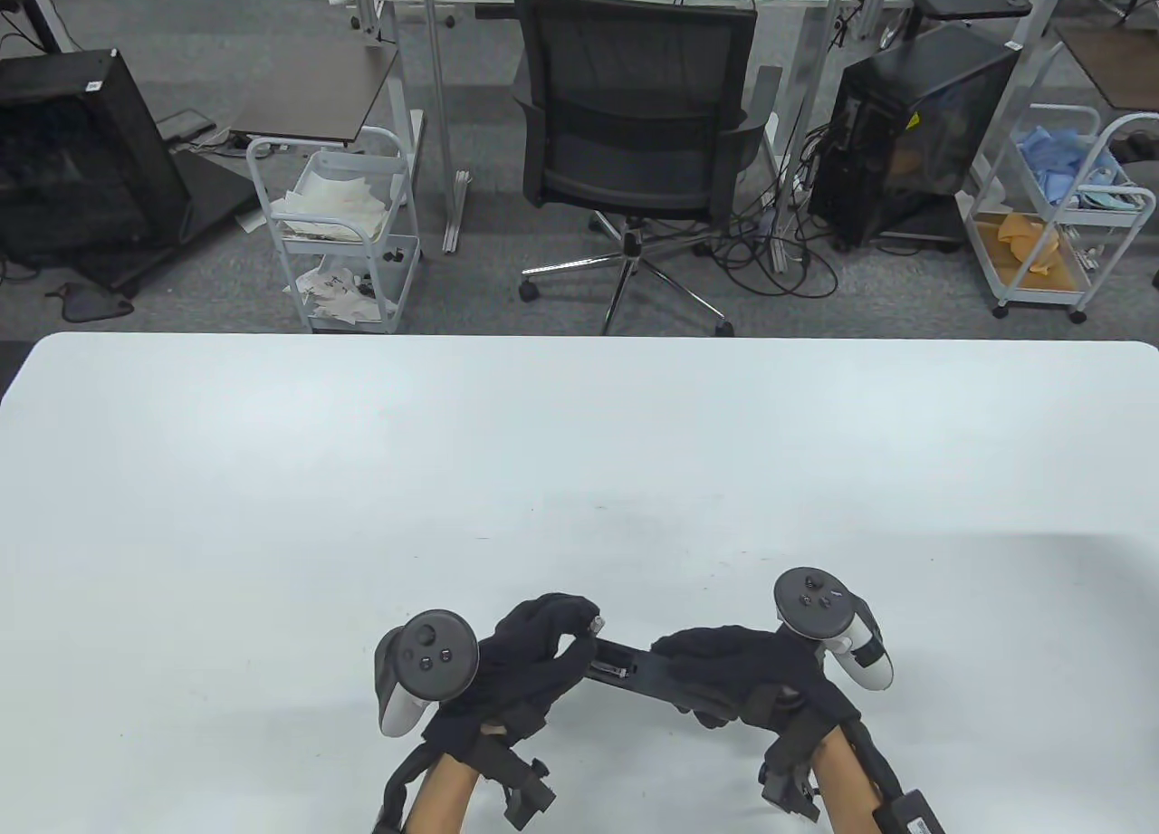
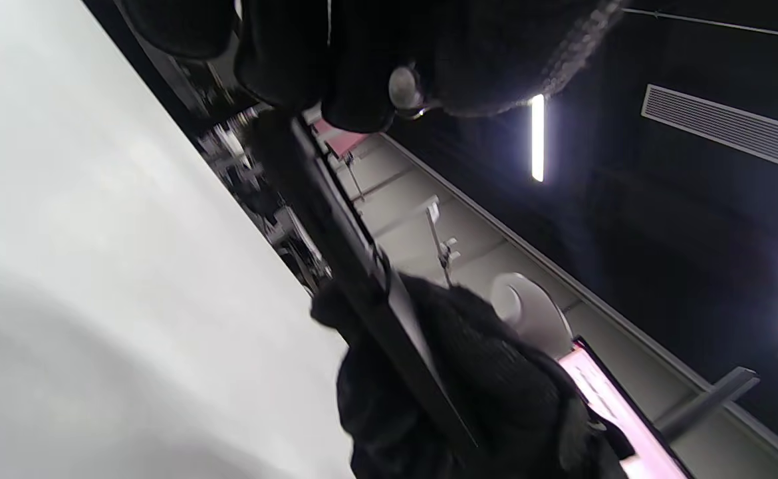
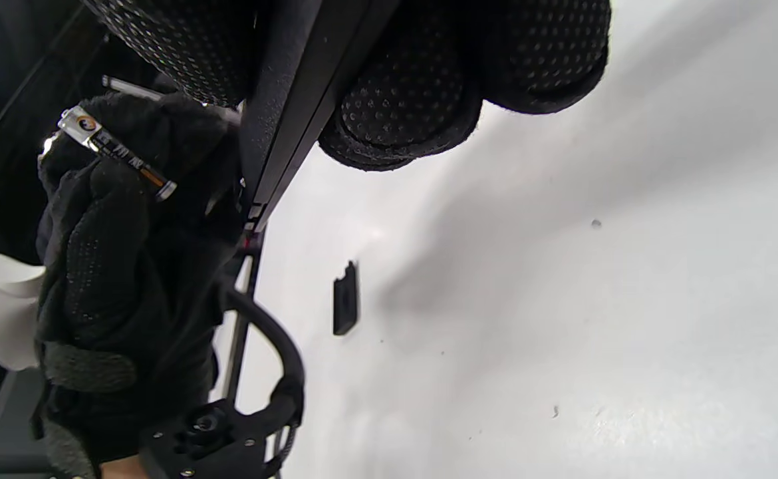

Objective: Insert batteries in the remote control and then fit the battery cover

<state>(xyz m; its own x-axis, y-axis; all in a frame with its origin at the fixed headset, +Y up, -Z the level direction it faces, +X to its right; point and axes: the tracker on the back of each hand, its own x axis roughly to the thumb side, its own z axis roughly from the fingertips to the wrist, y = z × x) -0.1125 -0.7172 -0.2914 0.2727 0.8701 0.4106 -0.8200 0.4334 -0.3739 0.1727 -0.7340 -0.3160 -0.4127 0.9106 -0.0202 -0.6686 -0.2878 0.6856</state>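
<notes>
Overhead, right hand point(image 1: 724, 675) grips remote point(image 1: 634, 666), left hand point(image 1: 534, 657) pinches battery point(image 3: 116, 154); only right wrist view shows cover point(image 3: 345, 307) on table point(image 3: 562, 299).

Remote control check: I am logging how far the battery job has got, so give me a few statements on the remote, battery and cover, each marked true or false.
1. The right hand holds the remote control above the table. True.
2. The left hand is empty. False: its fingers pinch a battery, plain in the right wrist view.
3. The battery cover is already fitted on the remote. False: it lies loose on the table, apart from the remote.
4. The battery compartment is open, at the end of the remote near the left hand. True.
5. The remote lies flat on the table with both hands off it. False: it is held off the surface.
</notes>
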